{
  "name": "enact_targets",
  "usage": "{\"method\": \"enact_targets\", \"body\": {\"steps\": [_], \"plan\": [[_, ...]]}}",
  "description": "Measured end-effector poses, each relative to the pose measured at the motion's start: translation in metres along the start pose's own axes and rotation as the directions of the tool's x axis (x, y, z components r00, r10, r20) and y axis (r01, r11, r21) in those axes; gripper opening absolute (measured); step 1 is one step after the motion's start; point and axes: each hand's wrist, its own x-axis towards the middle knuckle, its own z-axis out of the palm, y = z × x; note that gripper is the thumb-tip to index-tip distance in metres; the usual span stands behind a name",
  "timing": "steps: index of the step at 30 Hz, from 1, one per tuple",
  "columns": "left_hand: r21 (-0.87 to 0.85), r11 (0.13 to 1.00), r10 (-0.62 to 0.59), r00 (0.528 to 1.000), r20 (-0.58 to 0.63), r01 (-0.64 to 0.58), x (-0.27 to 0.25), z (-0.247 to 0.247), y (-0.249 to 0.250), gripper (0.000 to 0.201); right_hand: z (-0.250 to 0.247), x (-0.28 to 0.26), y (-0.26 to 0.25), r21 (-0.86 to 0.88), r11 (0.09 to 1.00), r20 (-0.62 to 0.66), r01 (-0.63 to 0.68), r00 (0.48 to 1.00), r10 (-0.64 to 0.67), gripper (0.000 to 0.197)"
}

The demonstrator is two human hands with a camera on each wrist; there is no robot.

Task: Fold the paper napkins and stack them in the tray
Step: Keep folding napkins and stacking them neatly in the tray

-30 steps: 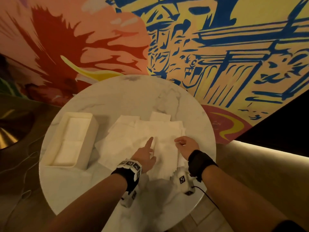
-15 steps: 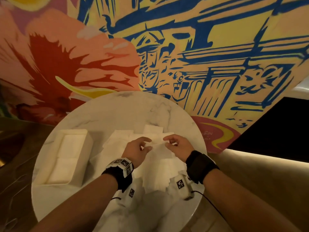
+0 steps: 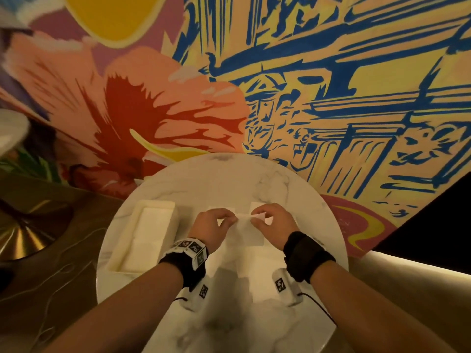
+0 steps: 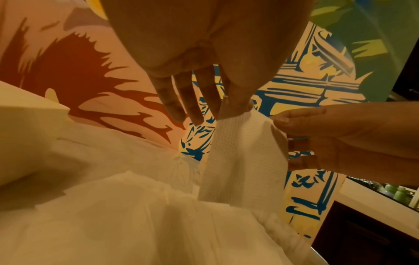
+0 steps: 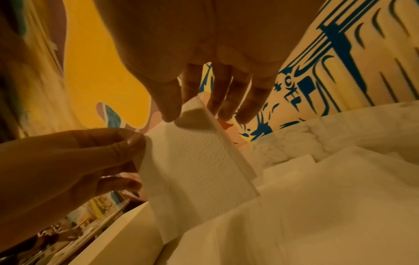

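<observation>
One white paper napkin [image 3: 248, 231] hangs lifted above the pile of loose napkins [image 3: 257, 266] on the round marble table [image 3: 229, 174]. My left hand [image 3: 230, 220] pinches its top left corner between thumb and forefinger, and my right hand [image 3: 257, 217] pinches the top right corner. In the left wrist view the napkin [image 4: 244, 157] droops from my left hand [image 4: 231, 112]. The right wrist view shows the napkin [image 5: 195, 161] with a folded-over corner at my right hand [image 5: 179, 114]. The cream tray [image 3: 163, 207] sits to the left, with folded napkins [image 3: 146, 233] inside.
A painted mural wall [image 3: 305, 98] rises just behind the table. A brass-coloured round base [image 3: 23, 233] stands on the floor at the left. A lit ledge [image 3: 407, 266] runs along the right. The table's near part [image 3: 229, 327] is bare marble.
Both hands left the flat pile, took one napkin by its top corners and raised it. The head view has tilted up, showing more wall.
</observation>
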Motion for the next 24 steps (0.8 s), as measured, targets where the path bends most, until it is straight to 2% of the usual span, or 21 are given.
{"method": "enact_targets", "body": {"steps": [4, 7, 10, 13, 19, 22, 24], "plan": [[0.007, 1.0, -0.017, 0.999, 0.042, 0.016, -0.005, -0.018, -0.001, 0.007, 0.012, 0.003, -0.019, 0.026, 1.0, 0.047, 0.015, 0.999, -0.016, 0.004], [-0.004, 1.0, -0.003, 0.995, 0.104, 0.003, -0.006, -0.028, -0.004, 0.022, 0.022, 0.004, -0.031, 0.039, 0.998, 0.107, 0.047, 0.993, -0.051, 0.008], [0.024, 1.0, 0.017, 0.997, 0.078, -0.019, -0.005, -0.038, -0.007, 0.021, 0.029, 0.003, -0.041, 0.075, 0.996, 0.104, 0.049, 0.993, -0.056, 0.009], [0.003, 1.0, 0.002, 1.0, 0.029, -0.002, -0.002, -0.052, -0.012, 0.018, 0.026, 0.006, -0.045, 0.1, 0.995, 0.053, 0.002, 0.999, -0.007, 0.01], [-0.093, 0.995, -0.046, 0.999, -0.011, 0.045, -0.003, -0.064, -0.015, 0.005, 0.027, 0.01, -0.046, 0.285, 0.956, 0.044, -0.075, 0.997, 0.065, 0.01], [-0.127, 0.989, -0.067, 0.994, 0.09, 0.078, -0.006, -0.062, -0.017, 0.024, 0.027, 0.013, -0.051, 0.377, 0.924, 0.022, -0.058, 0.998, 0.054, 0.01], [-0.139, 0.986, -0.079, 0.99, 0.119, 0.095, -0.006, -0.059, -0.02, 0.026, 0.028, 0.012, -0.055, 0.398, 0.916, 0.026, -0.041, 0.999, 0.033, 0.017]]}}
